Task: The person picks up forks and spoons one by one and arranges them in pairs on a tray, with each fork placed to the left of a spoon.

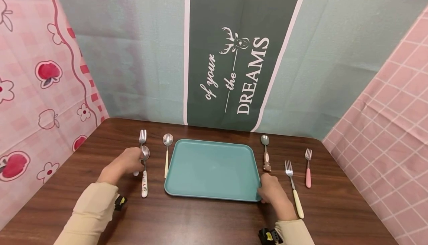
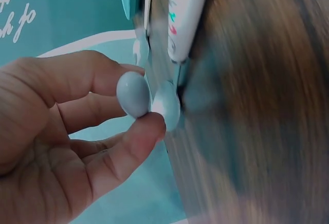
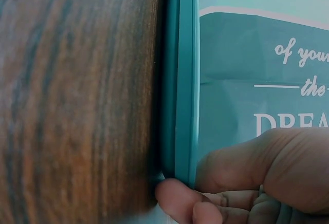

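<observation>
In the head view my left hand [image 1: 128,160] pinches the handle of a fork [image 1: 142,137] at the left of the table. The rounded pale end of that handle [image 2: 133,94] shows between thumb and fingers in the left wrist view. Right beside it lies a spoon [image 1: 144,182] with a patterned white handle. My right hand [image 1: 272,190] grips the near right corner of a rectangular teal tray [image 1: 212,170]. In the right wrist view the thumb and fingers [image 3: 177,197] close on the tray's edge [image 3: 186,80]; part of the grip is hidden.
A spoon with a cream handle [image 1: 166,163] lies just left of the tray. On the right are a brown-handled spoon [image 1: 266,157], a fork with a pale yellow handle [image 1: 297,200] and a pink-handled fork [image 1: 308,176]. Printed cloths [image 1: 133,52] stand around the wooden table [image 1: 200,222].
</observation>
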Action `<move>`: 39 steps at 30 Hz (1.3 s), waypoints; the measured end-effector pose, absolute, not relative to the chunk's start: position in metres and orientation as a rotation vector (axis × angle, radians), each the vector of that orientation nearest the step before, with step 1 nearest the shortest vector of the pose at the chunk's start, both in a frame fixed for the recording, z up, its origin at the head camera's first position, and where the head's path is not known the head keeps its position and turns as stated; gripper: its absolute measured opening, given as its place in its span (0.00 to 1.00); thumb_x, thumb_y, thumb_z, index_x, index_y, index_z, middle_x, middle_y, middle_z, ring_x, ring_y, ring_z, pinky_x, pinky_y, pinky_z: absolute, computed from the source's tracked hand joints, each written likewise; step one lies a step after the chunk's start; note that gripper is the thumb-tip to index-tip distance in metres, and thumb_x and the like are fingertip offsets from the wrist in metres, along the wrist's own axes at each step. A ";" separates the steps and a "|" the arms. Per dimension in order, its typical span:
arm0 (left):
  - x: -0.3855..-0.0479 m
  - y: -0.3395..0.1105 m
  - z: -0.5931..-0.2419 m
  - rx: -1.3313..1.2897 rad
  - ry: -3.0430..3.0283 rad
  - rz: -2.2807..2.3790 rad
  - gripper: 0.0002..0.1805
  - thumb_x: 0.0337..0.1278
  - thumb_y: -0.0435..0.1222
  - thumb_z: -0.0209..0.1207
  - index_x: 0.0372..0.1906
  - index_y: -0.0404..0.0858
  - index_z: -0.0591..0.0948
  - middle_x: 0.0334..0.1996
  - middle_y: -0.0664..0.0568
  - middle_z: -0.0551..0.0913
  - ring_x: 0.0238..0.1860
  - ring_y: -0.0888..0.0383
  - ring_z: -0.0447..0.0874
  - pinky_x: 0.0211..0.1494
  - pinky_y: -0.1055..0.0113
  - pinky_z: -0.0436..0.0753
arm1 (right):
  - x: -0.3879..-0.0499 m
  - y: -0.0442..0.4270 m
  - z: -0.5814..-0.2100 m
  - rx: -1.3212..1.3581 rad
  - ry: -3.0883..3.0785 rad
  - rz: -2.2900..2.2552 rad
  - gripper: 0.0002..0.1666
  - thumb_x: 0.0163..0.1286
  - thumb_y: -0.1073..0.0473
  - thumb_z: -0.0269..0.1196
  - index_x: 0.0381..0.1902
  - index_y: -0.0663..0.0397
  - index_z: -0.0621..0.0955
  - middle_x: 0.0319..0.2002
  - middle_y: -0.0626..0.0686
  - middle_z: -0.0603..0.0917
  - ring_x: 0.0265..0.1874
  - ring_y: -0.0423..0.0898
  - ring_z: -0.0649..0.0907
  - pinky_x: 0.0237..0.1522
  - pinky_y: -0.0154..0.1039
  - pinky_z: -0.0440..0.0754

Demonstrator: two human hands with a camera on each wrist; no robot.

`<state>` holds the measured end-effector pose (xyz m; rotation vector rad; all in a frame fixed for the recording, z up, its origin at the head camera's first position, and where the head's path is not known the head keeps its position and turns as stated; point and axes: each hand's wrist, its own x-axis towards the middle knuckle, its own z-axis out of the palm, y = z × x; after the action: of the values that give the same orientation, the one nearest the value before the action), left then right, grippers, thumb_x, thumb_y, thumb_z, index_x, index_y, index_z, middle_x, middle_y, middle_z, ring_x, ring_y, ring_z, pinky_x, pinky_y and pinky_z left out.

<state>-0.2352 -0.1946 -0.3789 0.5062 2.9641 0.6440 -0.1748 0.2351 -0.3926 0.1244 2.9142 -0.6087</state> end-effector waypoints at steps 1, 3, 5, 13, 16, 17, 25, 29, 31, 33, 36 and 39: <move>-0.235 -0.193 -0.379 0.513 2.962 0.639 0.11 0.31 0.25 0.60 0.13 0.39 0.71 0.16 0.53 0.70 0.19 0.58 0.70 0.24 0.65 0.70 | -0.175 0.235 -0.393 0.124 2.915 -0.609 0.05 0.55 0.76 0.55 0.32 0.74 0.75 0.21 0.60 0.75 0.12 0.44 0.79 0.16 0.37 0.76; -0.236 -0.190 -0.379 0.539 2.966 0.625 0.11 0.31 0.26 0.61 0.13 0.39 0.71 0.17 0.53 0.69 0.20 0.58 0.67 0.24 0.65 0.68 | -0.175 0.235 -0.392 0.124 2.918 -0.608 0.05 0.55 0.75 0.55 0.31 0.74 0.75 0.20 0.60 0.75 0.12 0.44 0.79 0.16 0.37 0.76; -0.235 -0.186 -0.379 0.576 2.974 0.605 0.09 0.30 0.26 0.61 0.13 0.39 0.72 0.18 0.52 0.68 0.21 0.57 0.66 0.24 0.65 0.68 | -0.175 0.235 -0.392 0.126 2.918 -0.608 0.04 0.55 0.75 0.55 0.30 0.73 0.75 0.20 0.59 0.75 0.12 0.44 0.79 0.16 0.37 0.76; -0.230 -0.173 -0.374 0.609 2.971 0.634 0.05 0.29 0.25 0.60 0.16 0.35 0.76 0.22 0.50 0.67 0.24 0.55 0.65 0.24 0.65 0.69 | -0.175 0.235 -0.393 0.145 2.913 -0.604 0.02 0.56 0.75 0.55 0.26 0.70 0.75 0.17 0.56 0.75 0.11 0.44 0.79 0.16 0.37 0.76; -0.229 -0.169 -0.373 0.568 2.955 0.634 0.05 0.31 0.25 0.61 0.15 0.36 0.76 0.22 0.48 0.67 0.24 0.55 0.65 0.24 0.65 0.69 | -0.176 0.236 -0.394 0.160 2.918 -0.599 0.02 0.55 0.74 0.55 0.24 0.69 0.75 0.16 0.55 0.75 0.11 0.44 0.79 0.17 0.37 0.76; -0.229 -0.168 -0.373 0.567 2.952 0.631 0.05 0.31 0.25 0.61 0.16 0.35 0.76 0.23 0.48 0.67 0.25 0.54 0.65 0.24 0.65 0.69 | -0.176 0.236 -0.394 0.163 2.922 -0.596 0.03 0.55 0.74 0.55 0.23 0.69 0.74 0.16 0.55 0.75 0.11 0.44 0.79 0.17 0.37 0.76; -0.229 -0.163 -0.374 0.637 2.934 0.617 0.05 0.31 0.25 0.60 0.16 0.36 0.77 0.15 0.53 0.69 0.23 0.57 0.65 0.23 0.66 0.69 | -0.177 0.237 -0.393 0.163 2.966 -0.481 0.09 0.54 0.72 0.57 0.18 0.61 0.71 0.16 0.53 0.69 0.17 0.47 0.72 0.20 0.39 0.70; -0.228 -0.160 -0.373 0.685 2.899 0.668 0.05 0.30 0.24 0.59 0.15 0.36 0.77 0.12 0.55 0.69 0.18 0.60 0.66 0.21 0.68 0.69 | -0.178 0.237 -0.393 0.181 2.962 -0.468 0.06 0.54 0.71 0.58 0.21 0.63 0.72 0.19 0.54 0.68 0.20 0.49 0.70 0.22 0.40 0.69; -0.227 -0.157 -0.372 0.712 2.890 0.676 0.07 0.30 0.24 0.59 0.14 0.37 0.76 0.11 0.56 0.69 0.17 0.61 0.65 0.21 0.68 0.69 | -0.178 0.237 -0.393 0.188 2.961 -0.470 0.05 0.54 0.71 0.58 0.21 0.64 0.73 0.19 0.54 0.68 0.20 0.49 0.70 0.21 0.40 0.70; -0.226 -0.155 -0.371 0.738 2.892 0.664 0.08 0.30 0.24 0.59 0.13 0.38 0.74 0.10 0.56 0.68 0.17 0.61 0.65 0.22 0.67 0.68 | -0.179 0.237 -0.393 0.187 2.965 -0.472 0.04 0.54 0.71 0.58 0.22 0.64 0.73 0.19 0.54 0.69 0.20 0.49 0.70 0.21 0.40 0.70; -0.225 -0.150 -0.369 0.729 2.885 0.668 0.07 0.30 0.24 0.59 0.14 0.38 0.76 0.11 0.56 0.69 0.18 0.60 0.66 0.23 0.67 0.69 | -0.179 0.237 -0.394 0.187 2.972 -0.472 0.06 0.53 0.71 0.57 0.19 0.63 0.72 0.18 0.54 0.68 0.19 0.48 0.70 0.20 0.40 0.70; -0.225 -0.146 -0.368 0.730 2.878 0.679 0.06 0.29 0.24 0.59 0.15 0.37 0.78 0.12 0.55 0.70 0.18 0.60 0.66 0.22 0.66 0.70 | -0.178 0.238 -0.394 0.187 2.976 -0.478 0.11 0.53 0.71 0.57 0.15 0.59 0.69 0.16 0.51 0.64 0.17 0.47 0.68 0.19 0.39 0.68</move>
<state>-0.2253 -0.1459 -0.3682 0.7300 2.8782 0.6792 -0.1784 0.2375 -0.3940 0.1871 2.9764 -0.4784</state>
